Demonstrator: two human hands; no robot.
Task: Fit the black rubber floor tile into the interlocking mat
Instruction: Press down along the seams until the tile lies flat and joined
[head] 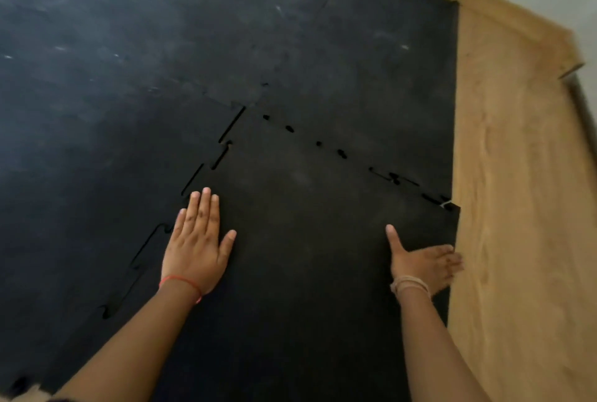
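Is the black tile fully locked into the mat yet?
Not fully. Dark gaps show along the tile's left and far seams with the mat.

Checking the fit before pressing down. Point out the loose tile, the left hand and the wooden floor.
loose tile (307, 224), head view, bare middle of its top face.
left hand (195, 249), head view, back of the hand, lying flat on the tile.
wooden floor (517, 207), head view, bare boards right of the mat.
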